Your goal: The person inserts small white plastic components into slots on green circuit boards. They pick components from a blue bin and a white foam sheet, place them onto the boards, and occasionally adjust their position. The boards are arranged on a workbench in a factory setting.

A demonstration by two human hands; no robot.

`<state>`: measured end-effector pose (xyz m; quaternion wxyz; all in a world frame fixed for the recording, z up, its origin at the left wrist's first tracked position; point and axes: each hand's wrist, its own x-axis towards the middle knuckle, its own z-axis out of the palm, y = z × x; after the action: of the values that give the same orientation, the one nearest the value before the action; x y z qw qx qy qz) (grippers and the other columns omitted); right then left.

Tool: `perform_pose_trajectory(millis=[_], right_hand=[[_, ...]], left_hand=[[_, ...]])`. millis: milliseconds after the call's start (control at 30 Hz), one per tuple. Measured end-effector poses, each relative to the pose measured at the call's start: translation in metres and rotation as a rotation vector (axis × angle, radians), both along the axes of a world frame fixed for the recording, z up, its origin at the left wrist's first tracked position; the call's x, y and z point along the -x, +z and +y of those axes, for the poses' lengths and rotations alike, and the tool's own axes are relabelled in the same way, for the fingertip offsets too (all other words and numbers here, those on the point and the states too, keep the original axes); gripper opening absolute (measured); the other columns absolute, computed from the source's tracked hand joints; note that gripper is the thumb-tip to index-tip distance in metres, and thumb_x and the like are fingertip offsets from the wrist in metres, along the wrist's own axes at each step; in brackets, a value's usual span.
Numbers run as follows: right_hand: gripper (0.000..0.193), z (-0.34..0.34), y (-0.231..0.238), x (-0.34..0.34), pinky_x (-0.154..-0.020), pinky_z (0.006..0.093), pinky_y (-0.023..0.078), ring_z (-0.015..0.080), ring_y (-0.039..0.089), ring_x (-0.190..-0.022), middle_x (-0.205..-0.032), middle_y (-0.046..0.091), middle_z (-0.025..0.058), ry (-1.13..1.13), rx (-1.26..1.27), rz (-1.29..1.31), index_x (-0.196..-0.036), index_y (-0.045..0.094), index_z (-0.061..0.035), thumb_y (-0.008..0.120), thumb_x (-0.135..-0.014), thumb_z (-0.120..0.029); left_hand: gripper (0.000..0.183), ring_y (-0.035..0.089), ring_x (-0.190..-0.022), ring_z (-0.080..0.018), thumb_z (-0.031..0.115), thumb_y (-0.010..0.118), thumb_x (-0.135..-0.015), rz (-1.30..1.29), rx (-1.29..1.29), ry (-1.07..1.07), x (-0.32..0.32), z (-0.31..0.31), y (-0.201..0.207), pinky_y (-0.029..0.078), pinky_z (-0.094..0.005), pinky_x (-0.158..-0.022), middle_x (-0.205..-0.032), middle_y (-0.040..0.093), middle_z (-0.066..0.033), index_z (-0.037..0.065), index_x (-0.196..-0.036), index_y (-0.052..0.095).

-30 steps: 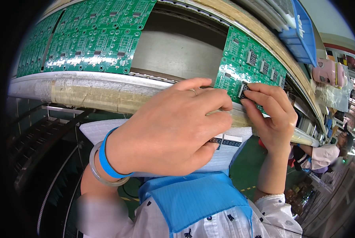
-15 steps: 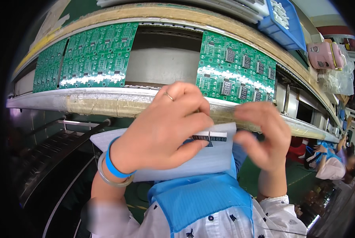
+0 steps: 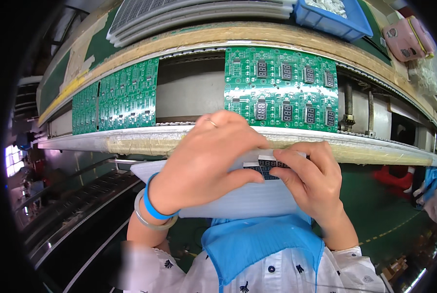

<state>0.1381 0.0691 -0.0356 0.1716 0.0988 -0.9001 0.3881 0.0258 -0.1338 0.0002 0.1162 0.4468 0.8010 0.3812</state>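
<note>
A white foam sheet (image 3: pixel 228 201) lies over my lap, with several black-faced seven-segment displays (image 3: pixel 271 175) on it. Between the thumb and index finger of my right hand (image 3: pixel 316 178) is a display row (image 3: pixel 268 161) with a white upper side, lifted slightly above the others. My left hand (image 3: pixel 206 158) hovers over the sheet beside these displays. Its thumb and index finger are apart, the thumb tip close to the displays; its other fingers are partly hidden. Beyond my hands, a green circuit board (image 3: pixel 283 92) carries two rows of fitted seven-segment displays.
More green circuit boards (image 3: pixel 128 95) sit on the conveyor rails (image 3: pixel 145 138) at left. Across the rails are stacked trays (image 3: pixel 199 10), a blue bin (image 3: pixel 333 22) of small white parts, and a pink case (image 3: pixel 407 38). A dark metal rack (image 3: pixel 89 210) stands left of me.
My right hand has come left and closed on a display row. My left thumb and index finger have parted from the displays they pinched. The whole view has shifted.
</note>
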Motion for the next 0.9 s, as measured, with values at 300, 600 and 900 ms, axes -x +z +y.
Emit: perform_pose_trajectory(millis=[300,600,900], right_hand=[[0.035,0.009,-0.01,0.004,-0.065,0.0351,0.041,0.0204,0.061,-0.076,-0.092,0.066,0.0039,0.003,0.119,0.071,-0.105,0.075,-0.013,0.085,-0.072,-0.015],[0.038,0.015,-0.02,0.003,-0.065,0.0353,0.044,0.0213,0.06,-0.074,-0.094,0.066,0.0041,0.009,0.179,0.114,-0.107,0.074,-0.012,0.084,-0.071,-0.018],[0.042,0.014,-0.022,0.002,-0.064,0.035,0.043,0.0201,0.06,-0.072,-0.092,0.066,0.0025,0.001,0.221,0.119,-0.108,0.073,-0.012,0.087,-0.07,-0.019]], left_hand=[[0.033,0.068,-0.096,-0.0274,-0.002,0.083,-0.073,0.139,0.1,0.151,0.023,0.027,0.002,0.055,-0.035,-0.078,-0.105,0.072,-0.0124,0.002,-0.104,0.074],[0.03,0.071,-0.094,-0.0249,-0.004,0.083,-0.074,0.204,0.169,0.051,0.029,0.034,-0.005,0.057,-0.0323,-0.072,-0.104,0.073,-0.012,0.002,-0.102,0.075],[0.024,0.072,-0.087,-0.0229,-0.006,0.081,-0.073,0.296,0.184,0.025,0.03,0.038,-0.004,0.057,-0.0308,-0.073,-0.1,0.074,-0.0123,0.001,-0.095,0.076]])
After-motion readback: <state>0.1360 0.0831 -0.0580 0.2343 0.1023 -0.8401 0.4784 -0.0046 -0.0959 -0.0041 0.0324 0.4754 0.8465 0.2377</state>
